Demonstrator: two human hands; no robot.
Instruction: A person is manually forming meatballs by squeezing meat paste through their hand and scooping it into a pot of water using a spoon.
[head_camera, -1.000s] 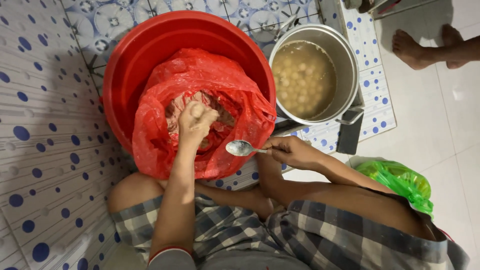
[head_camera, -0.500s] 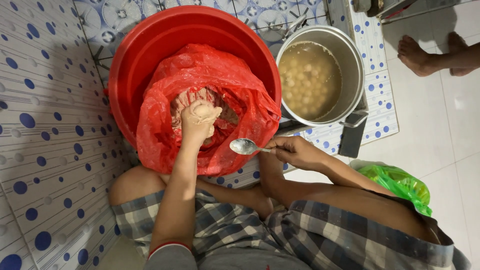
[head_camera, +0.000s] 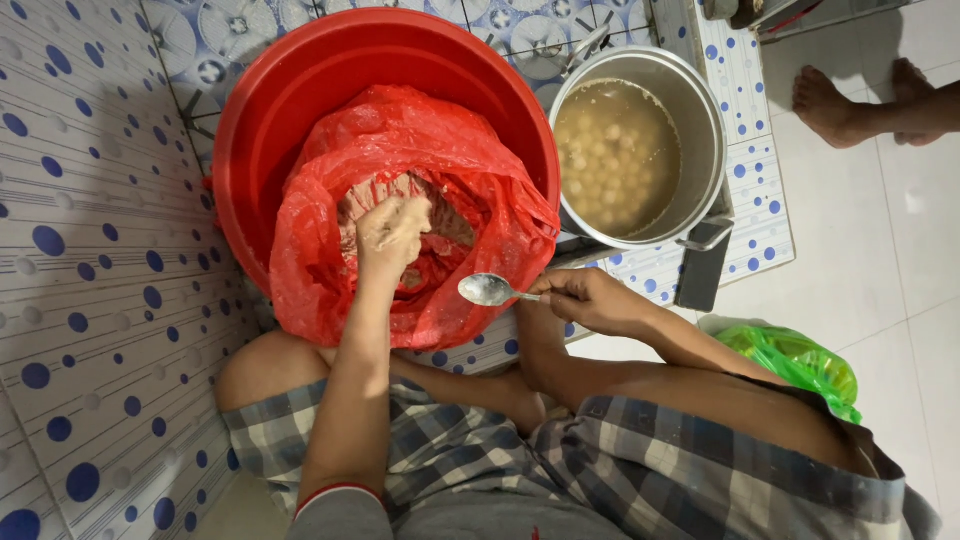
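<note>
Left hand (head_camera: 392, 232) is fisted around a paste lump inside the red bag (head_camera: 470, 190) in the basin (head_camera: 300, 80), right hand (head_camera: 590, 298) pinching a spoon (head_camera: 486, 290), and honestly a sticky glob could drop onto the floor.

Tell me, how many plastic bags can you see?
2. A red plastic bag sits inside the red basin, with the left hand reaching into it. A green plastic bag lies on the floor by the person's right leg. More could be hidden out of view.

Red basin (head_camera: 300, 90), red bag (head_camera: 480, 200) — blue-dotted white tiles (head_camera: 90, 300), grey checked shorts (head_camera: 620, 470).
</note>
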